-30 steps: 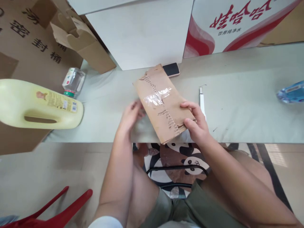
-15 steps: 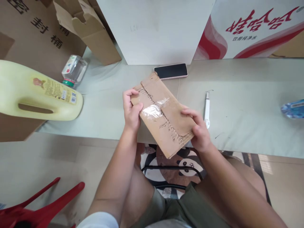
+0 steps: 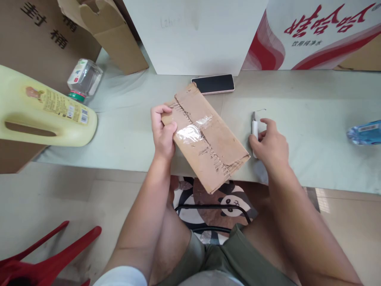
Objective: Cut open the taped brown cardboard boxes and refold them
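Through the head camera, I see my left hand (image 3: 163, 129) pinching a flat cardboard package (image 3: 198, 159) at its far-left corner, thumb on top, fingers curled round the edge. My right hand (image 3: 270, 145) is half-curled about a slim white knife (image 3: 255, 129), thumb over the handle, index finger held apart; whether it grips, I cannot tell. The package is brown and rectangular, with a rough, ridged seam along its length and shiny clear tape across the middle. Its long axis slants from far left to near right, its near corner reaching past the near edge of the counter (image 3: 315, 159). The knife's metal blade points away from that edge.
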`<move>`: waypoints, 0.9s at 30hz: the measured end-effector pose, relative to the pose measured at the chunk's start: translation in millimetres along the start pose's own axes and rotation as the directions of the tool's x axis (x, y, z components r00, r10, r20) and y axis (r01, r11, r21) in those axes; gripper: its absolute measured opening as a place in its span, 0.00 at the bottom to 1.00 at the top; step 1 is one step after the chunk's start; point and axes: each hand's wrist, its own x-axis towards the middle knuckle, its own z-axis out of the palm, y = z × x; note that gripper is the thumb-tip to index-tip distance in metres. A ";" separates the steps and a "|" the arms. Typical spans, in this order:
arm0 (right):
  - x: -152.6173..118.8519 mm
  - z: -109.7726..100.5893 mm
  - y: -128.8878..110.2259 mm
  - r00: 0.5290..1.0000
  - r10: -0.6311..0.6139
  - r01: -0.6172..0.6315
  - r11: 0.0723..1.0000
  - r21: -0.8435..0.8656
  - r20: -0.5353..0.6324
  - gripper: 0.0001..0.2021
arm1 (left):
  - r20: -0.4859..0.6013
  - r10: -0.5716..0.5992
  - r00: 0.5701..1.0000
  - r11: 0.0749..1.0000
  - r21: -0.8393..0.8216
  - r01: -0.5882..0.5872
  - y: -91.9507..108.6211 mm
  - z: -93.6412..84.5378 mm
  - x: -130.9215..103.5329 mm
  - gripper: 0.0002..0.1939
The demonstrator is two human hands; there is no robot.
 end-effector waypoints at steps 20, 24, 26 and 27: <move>-56.6 -38.6 -84.3 0.780 -0.518 0.533 0.256 0.807 -0.351 0.14 | 0.012 0.094 0.995 0.994 0.055 -0.095 -6.0 7.3 -4.9 0.18; -63.7 -33.2 -88.4 0.802 -0.508 0.495 0.273 0.825 -0.314 0.14 | 0.021 0.104 0.994 0.993 0.058 -0.105 -6.6 7.9 -4.9 0.18; -65.0 -30.7 -86.2 0.783 -0.543 0.547 0.369 0.752 -0.303 0.14 | 0.019 0.105 0.994 0.993 0.060 -0.106 -6.6 7.6 -5.0 0.19; -65.4 -29.5 -84.4 0.769 -0.567 0.575 0.416 0.704 -0.294 0.14 | 0.018 0.108 0.994 0.992 0.062 -0.109 -6.5 7.3 -5.0 0.19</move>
